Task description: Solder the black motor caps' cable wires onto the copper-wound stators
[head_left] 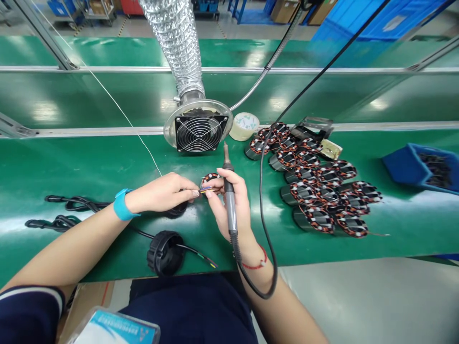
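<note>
Left hand [161,193] grip clamped on the wires [205,189] at the stator [210,178]; right hand [229,203] grip clamped on the soldering iron [231,215], held tip-up.

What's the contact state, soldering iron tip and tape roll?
Apart: head view shows the soldering iron tip clear of the tape roll, green bench between them.

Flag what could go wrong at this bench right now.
Burn: the soldering iron in the right hand stands close to the small wound stator and the left hand. If the iron is hot, a slip could burn skin or melt the thin wires pinched by the left fingertips.

Snag: the iron's black cord runs right beside the rows of wound stators, so a tug might drag or scatter them.
</note>
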Motion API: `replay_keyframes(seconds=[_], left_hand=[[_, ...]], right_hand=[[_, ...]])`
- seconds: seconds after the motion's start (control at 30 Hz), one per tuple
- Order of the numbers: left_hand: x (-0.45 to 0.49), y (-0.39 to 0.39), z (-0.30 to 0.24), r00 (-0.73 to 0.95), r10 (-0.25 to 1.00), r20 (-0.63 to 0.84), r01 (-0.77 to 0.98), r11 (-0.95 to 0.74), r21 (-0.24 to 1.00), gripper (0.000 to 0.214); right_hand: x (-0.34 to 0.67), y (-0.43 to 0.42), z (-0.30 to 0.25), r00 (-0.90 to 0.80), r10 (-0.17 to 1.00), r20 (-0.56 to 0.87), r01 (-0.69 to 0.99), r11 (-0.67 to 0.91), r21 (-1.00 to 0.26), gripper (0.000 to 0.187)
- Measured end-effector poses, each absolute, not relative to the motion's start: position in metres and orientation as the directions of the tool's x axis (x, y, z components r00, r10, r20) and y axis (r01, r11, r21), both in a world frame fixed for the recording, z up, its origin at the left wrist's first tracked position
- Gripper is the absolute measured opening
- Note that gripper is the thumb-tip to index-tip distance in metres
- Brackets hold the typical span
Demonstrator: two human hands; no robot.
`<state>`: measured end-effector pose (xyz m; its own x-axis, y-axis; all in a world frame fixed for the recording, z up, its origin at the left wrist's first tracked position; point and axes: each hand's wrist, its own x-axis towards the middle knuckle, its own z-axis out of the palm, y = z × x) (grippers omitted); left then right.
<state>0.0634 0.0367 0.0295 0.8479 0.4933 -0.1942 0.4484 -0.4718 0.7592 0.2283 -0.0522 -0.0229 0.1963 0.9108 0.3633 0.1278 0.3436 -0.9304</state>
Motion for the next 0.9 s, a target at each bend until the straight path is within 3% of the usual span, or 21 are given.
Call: replay_keyframes(seconds=[0.23, 0.33, 0.43, 0.5, 0.77, 0.9], left_hand=[[0.063, 0.037, 0.028, 0.878, 0.449, -0.164, 0.376, -0.437, 0.817, 0.04], [0.067, 0.033, 0.027, 0.81, 0.579, -0.092, 0.331, -0.323, 0.887, 0.021], [0.072, 0.027, 0.026, 0.676, 0.733, -0.071, 0.23, -0.119, 0.966, 0.016], [0.075, 0.023, 0.025, 0.628, 0.774, -0.078, 0.206, -0.069, 0.976, 0.015], [0.077, 0.015, 0.023, 0.607, 0.793, -0.051, 0.323, -0.187, 0.928, 0.011], [0.078, 0.011, 0.029, 0.652, 0.758, 0.006, 0.416, -0.364, 0.833, 0.012]], right_hand=[[0.228, -0.05, -0.026, 0.203, 0.9, 0.386, 0.145, 0.363, -0.921, 0.04], [0.228, -0.05, -0.027, 0.226, 0.892, 0.391, 0.158, 0.362, -0.918, 0.038], [0.227, -0.051, -0.026, 0.242, 0.894, 0.378, 0.171, 0.345, -0.923, 0.038], [0.226, -0.052, -0.025, 0.238, 0.89, 0.388, 0.185, 0.35, -0.918, 0.04], [0.221, -0.054, -0.021, 0.287, 0.83, 0.478, 0.255, 0.415, -0.873, 0.042], [0.221, -0.053, -0.022, 0.307, 0.821, 0.482, 0.243, 0.422, -0.873, 0.038]])
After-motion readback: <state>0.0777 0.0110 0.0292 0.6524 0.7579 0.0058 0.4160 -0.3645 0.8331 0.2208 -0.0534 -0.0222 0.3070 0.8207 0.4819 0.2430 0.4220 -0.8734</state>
